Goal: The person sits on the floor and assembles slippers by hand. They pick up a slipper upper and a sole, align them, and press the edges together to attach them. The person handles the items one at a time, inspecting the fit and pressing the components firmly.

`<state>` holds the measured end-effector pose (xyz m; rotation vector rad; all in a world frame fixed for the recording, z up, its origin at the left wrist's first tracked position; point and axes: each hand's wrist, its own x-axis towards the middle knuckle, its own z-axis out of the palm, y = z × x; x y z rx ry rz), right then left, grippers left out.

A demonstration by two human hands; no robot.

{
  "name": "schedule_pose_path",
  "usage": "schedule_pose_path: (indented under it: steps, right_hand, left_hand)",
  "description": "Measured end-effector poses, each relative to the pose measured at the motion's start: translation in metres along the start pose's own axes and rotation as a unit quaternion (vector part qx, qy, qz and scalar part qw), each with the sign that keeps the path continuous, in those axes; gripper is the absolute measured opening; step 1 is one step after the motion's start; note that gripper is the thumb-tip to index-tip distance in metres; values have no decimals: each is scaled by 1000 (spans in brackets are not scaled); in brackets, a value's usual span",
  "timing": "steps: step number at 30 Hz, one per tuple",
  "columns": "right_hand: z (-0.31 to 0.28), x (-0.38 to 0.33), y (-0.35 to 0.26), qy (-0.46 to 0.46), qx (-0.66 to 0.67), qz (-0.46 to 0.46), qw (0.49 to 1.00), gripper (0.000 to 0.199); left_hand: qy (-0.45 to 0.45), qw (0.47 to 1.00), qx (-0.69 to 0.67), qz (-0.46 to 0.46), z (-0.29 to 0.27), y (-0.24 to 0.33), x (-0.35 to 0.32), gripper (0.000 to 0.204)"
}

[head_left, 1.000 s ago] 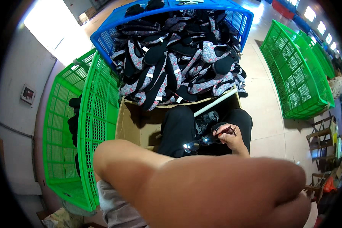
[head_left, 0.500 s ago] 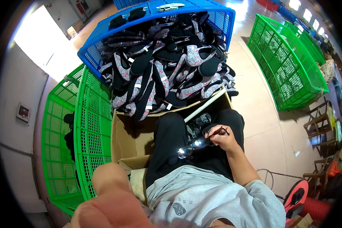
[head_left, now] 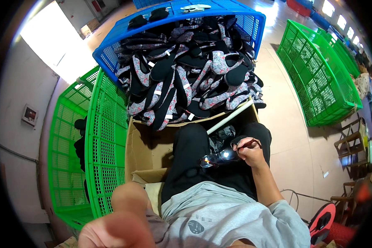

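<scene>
A shiny tool is gripped in the right hand over the lap; the left hand (blurred, grip unreadable) is raised near the camera, beside the box.

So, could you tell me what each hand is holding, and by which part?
The right hand grips a shiny scissor-like tool by its handle end. The left hand, blurred near the camera, shows nothing held.

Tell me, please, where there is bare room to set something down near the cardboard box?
Bare floor lies between the brown cardboard box and the right-hand green plastic crate. The blue plastic crate is heaped with dark and floral shoe uppers.
</scene>
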<state>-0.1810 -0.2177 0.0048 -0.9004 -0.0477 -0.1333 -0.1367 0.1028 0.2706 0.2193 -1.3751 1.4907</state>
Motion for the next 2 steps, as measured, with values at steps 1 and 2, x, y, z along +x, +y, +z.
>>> schedule_pose_path:
  steps: [1, 2]
  right_hand:
    - [1, -1, -1, -5, 7, -4, 1000, 14]
    - [-1, 2, -3, -17, -3, -15, 1000, 14]
  left_hand:
    - [29, 1000, -10, 0, -2, 4, 1, 30]
    - [27, 1000, -10, 0, -6, 7, 1, 30]
